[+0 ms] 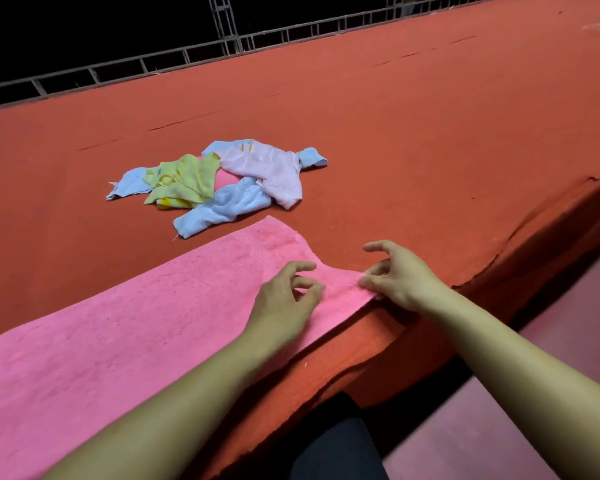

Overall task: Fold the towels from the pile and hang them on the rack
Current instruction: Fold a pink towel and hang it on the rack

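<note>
Low in the middle of the frame, my right hand (400,277) pinches the near corner of the pink towel (118,323) while my left hand (288,299) rests on it, loosely curled, so I think I'm starting a fold, with the pile (222,181) waiting farther up.

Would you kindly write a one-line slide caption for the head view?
Right hand pinches a pink towel corner, left hand hovering beside it, towel pile behind.
</note>
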Available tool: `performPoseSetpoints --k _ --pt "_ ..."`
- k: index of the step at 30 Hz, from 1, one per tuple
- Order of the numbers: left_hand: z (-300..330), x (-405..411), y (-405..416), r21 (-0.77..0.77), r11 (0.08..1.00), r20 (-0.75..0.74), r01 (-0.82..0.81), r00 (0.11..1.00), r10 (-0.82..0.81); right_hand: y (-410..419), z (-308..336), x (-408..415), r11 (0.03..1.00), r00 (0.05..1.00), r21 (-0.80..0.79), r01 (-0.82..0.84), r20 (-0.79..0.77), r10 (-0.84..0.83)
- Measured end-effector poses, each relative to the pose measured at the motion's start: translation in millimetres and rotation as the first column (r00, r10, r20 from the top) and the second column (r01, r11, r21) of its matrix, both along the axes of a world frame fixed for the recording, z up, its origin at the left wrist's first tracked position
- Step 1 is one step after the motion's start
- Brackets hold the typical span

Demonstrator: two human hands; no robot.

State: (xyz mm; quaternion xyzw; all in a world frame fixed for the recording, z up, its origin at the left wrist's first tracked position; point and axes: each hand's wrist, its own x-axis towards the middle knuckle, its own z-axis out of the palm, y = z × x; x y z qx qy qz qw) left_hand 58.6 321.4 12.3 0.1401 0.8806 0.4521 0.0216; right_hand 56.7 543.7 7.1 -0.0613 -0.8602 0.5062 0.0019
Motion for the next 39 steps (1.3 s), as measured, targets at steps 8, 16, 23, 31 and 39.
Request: performPoseSetpoints --k 8,16,23,31,39 --pt "-7.2 -115.8 -11.7 -0.288 0.953 -0.179 -0.092 0.983 0.041 11.5 -8.3 8.0 0.968 1.0 0.252 -0.003 -0.024 0.01" --pt "-21.4 -219.0 -24.8 -0.429 0.882 -0.163 -0.194 0.977 0.135 9.4 -13.6 9.7 0.964 0.998 0.266 -0.004 -0.059 0.021" --pt "-26.3 -244.3 -23.1 -0.544 0.8 -0.155 -0.252 0.968 0.199 8.3 -12.3 11.5 0.97 0.999 0.244 -0.006 -0.037 0.015" --pt "-19.6 -250.0 -27.0 -0.491 0.871 -0.135 0.002 0.988 -0.078 4.8 -14.7 14.3 0.977 0.998 0.211 0.012 -0.069 0.003" --pt "-7.0 -249.1 -26.8 -0.328 0.941 -0.222 -0.086 0.975 0.011 0.5 -18.3 15.4 0.981 0.992 0.19 0.043 -0.127 -0.019"
